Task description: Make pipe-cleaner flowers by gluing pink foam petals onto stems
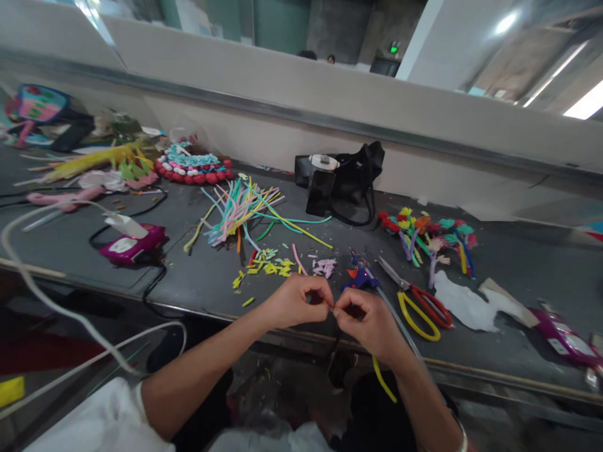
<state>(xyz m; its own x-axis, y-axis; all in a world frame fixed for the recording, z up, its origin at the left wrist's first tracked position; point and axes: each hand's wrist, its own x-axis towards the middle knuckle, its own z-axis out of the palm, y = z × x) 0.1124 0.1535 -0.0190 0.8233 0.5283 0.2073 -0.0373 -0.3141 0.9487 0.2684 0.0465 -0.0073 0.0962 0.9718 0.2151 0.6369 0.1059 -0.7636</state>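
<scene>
1 left hand (293, 302) and 1 right hand (375, 321) meet, fingertips pinched closed; their grip's contents can't be told. 1 yellow fuzzy stem (384, 380) hangs below the right hand, long axis slanting, end pointing down-right. Beyond: 1 pair of red-and-yellow-handled metal scissors (404, 285).

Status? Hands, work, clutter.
Left hand, right hand: pinched, tip to tip. Anything pinched too small to tell. Yellow strip hangs below right hand. Scissors, glue gun nearby.
</scene>
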